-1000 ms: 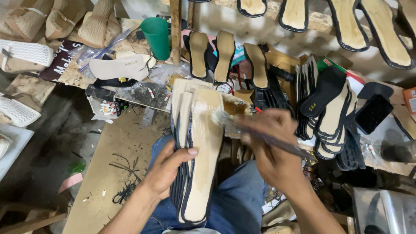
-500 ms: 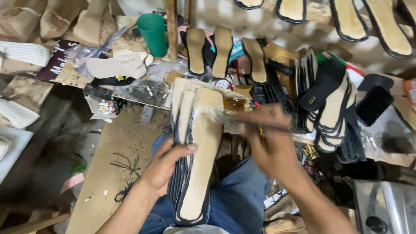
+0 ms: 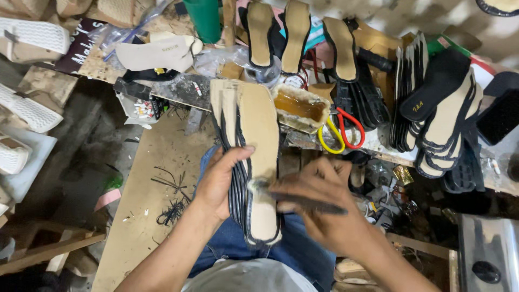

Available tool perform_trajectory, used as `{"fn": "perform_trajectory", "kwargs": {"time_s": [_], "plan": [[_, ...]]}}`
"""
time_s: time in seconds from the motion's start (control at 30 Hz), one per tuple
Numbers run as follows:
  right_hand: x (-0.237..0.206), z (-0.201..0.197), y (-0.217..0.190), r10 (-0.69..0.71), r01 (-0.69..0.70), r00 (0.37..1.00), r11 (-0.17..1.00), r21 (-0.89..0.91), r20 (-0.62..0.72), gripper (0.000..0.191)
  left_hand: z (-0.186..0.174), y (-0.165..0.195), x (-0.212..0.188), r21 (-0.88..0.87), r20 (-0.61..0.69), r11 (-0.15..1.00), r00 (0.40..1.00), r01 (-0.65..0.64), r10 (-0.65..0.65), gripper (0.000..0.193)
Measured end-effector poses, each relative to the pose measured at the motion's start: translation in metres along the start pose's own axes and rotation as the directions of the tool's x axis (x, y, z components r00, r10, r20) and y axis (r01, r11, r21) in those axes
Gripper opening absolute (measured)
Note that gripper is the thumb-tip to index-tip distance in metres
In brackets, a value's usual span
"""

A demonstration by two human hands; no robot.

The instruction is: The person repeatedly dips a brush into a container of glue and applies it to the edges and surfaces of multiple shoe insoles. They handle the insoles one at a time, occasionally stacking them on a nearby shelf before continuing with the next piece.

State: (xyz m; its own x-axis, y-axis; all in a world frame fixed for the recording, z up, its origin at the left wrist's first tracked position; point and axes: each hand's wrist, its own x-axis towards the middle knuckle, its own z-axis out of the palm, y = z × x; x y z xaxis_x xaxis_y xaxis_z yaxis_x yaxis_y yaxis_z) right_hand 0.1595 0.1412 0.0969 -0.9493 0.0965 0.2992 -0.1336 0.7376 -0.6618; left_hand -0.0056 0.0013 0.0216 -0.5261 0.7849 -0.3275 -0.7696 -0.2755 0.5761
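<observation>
The left hand [image 3: 219, 181] grips a stack of shoe soles [image 3: 248, 157] from its left edge, fingers [image 3: 238, 154] curled over the top sole and clamped on the stack, thumb hidden beneath. The stack sits above the person's lap, over blue jeans [image 3: 292, 249], in the middle of the scene. Its long axis runs near to far, with the broad toe end pointing far, toward the cluttered surface [image 3: 173, 89], and the narrower heel end near the person's body. The top sole shows a tan face with a black rim. The right hand [image 3: 324, 208] lies just right of the stack's near half, its fingers [image 3: 303, 189] closed around a dark brush [image 3: 303, 201], which lies roughly left to right, its pale bristle end touching the tan face at the near part of the sole. Just beyond the stack's toe end stands an open tin of amber glue [image 3: 297, 105], and right of that lie scissors [image 3: 340, 130] with one yellow and one red handle. Farther right, more black-rimmed soles [image 3: 443, 108] are piled on the surface; a green cup [image 3: 203, 19] stands at the far edge.
</observation>
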Motion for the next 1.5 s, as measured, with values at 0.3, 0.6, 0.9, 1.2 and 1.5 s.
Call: {"fn": "perform_trajectory", "kwargs": {"time_s": [0.3,0.6,0.9,1.2,1.5], "plan": [[-0.030,-0.027,-0.012,-0.164,0.178,0.974,0.981,-0.081,0.155,0.042,0.006,0.017,0.008,-0.100,-0.093,0.987,0.989,-0.124,0.115,0.030],[-0.018,0.029,0.023,-0.378,0.201,0.894,0.819,-0.538,-0.240,0.024,0.018,0.021,-0.002,-0.104,-0.067,0.932,0.938,-0.346,0.341,0.033],[-0.039,0.012,0.016,-0.017,0.021,0.999,0.994,0.108,-0.036,0.013,0.002,0.027,-0.015,-0.011,0.076,0.969,0.966,-0.248,0.248,0.036],[0.031,-0.023,0.030,-0.073,-0.086,0.899,0.937,-0.337,-0.431,0.021,-0.005,0.007,-0.022,0.142,0.113,0.990,0.993,-0.001,-0.015,0.040],[-0.013,0.022,0.009,-0.233,0.222,0.972,0.956,-0.193,-0.033,0.046,-0.019,0.026,0.000,-0.120,-0.026,0.972,0.980,-0.201,0.199,0.034]]}}
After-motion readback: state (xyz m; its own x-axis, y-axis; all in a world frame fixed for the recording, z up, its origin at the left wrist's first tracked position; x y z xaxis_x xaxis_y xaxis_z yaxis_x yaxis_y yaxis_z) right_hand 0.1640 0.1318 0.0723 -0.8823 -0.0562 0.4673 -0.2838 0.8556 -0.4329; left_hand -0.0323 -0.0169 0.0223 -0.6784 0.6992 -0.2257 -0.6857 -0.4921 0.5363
